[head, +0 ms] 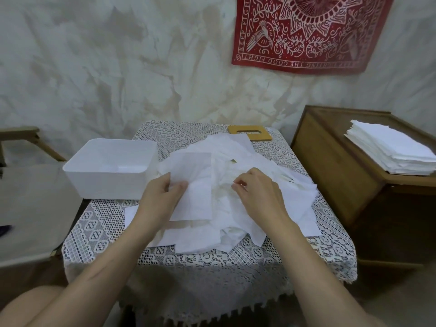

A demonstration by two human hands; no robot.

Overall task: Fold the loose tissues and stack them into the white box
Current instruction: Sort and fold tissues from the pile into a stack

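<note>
Tissues (295,204) lie in a loose heap across the middle of the lace-covered worktop (99,223), right under your hands. Your left grip (162,197) pinches the left edge of 1 flat sheet (195,185), thumb on top and fingers beneath. Your right grip (257,192) is curled into the crumpled middle of the heap, thumb and forefinger pressed together on a bit of tissue there.

By my reading you are at the start of a fold, with 1 sheet being singled out. Next, free that sheet from the pile, bring its edges together and flatten it before carrying it left. Go gently: the paper looks thin and likely to tear or drag its neighbours along.

The white box (106,185) stands open at the left of the worktop, just beside the heap. Nothing stacked shows inside it, though white on white is hard to judge. Beyond the heap lies a wooden lid (250,132) with a slot. Farther right, a wooden cabinet (330,173) carries a neat stack of flat tissues (396,149).
</note>
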